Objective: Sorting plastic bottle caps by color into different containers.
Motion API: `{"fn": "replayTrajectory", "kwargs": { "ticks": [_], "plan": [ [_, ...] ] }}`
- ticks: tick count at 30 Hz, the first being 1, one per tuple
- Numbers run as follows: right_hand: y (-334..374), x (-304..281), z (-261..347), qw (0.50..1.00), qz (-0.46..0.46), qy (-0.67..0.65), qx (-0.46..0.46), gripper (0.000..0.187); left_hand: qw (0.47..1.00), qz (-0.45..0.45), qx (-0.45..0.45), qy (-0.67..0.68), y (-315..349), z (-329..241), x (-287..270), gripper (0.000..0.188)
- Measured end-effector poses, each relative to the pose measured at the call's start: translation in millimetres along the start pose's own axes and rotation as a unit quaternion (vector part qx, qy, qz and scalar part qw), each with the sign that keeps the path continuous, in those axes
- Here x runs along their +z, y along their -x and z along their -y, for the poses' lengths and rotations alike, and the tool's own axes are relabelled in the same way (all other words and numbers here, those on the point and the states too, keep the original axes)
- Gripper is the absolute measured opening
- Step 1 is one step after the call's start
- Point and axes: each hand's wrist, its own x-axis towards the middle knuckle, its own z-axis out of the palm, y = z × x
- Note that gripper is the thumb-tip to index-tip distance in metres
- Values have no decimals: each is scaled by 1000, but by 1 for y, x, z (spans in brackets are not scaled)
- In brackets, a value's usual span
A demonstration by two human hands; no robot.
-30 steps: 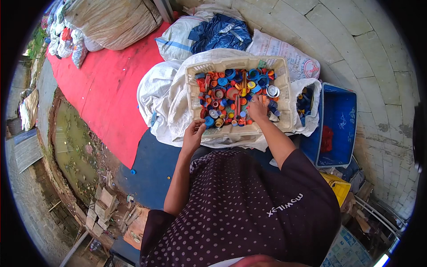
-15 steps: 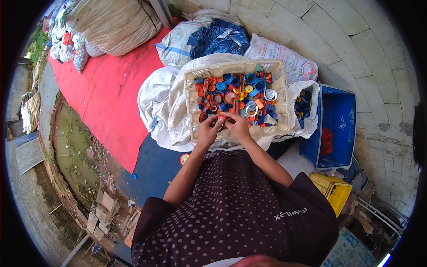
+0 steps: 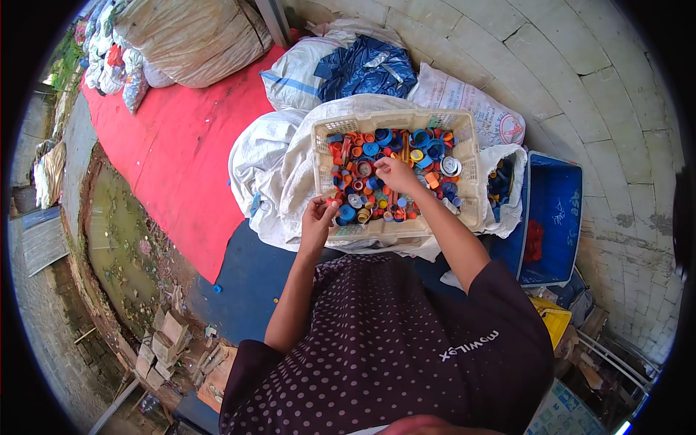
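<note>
A cream plastic crate [image 3: 470,170] holds many loose plastic bottle caps [image 3: 362,169] in red, orange, blue, yellow and white. At its near left corner my left hand [image 3: 316,220] is closed, with a small red cap [image 3: 333,203] pinched between thumb and fingertips. Over the middle of the crate, my right hand [image 3: 397,176] reaches down to the caps. Its fingers are drawn together, and whatever may be between them cannot be made out.
White sacks [image 3: 254,163] lie under and left of the crate. On its right stand an open sack of caps [image 3: 500,181] and a blue bin [image 3: 554,246] with something red inside. A yellow crate [image 3: 554,322] sits nearer me. Behind are full sacks [image 3: 464,101] and a block wall [image 3: 587,80].
My hands, together at the crate's near edge before, have parted. The right has moved forward over the caps; the left has shifted left with the red cap.
</note>
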Motion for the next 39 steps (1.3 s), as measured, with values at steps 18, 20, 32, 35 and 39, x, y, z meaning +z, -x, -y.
{"fn": "replayTrajectory", "kwargs": {
  "ticks": [18, 20, 32, 35, 39],
  "plan": [
    [-76, 14, -62, 943, -129, 285, 118, 23, 997, -70, -1, -23, 19, -4, -75, 30],
    [-65, 10, -62, 948, -136, 261, 121, 22, 998, -55, -2, -12, 9, -8, -70, 30],
    [75, 26, 48, 903, -55, -419, 73, 32, 989, 146, -17, -29, -35, -17, 1, 43],
    [90, 32, 50, 858, -15, -509, 69, 33, 973, 228, 46, -10, -35, -16, 33, 41],
    [104, 13, 60, 851, -23, -519, 79, 30, 961, 260, 83, -32, -37, -16, 43, 41]
  ]
}}
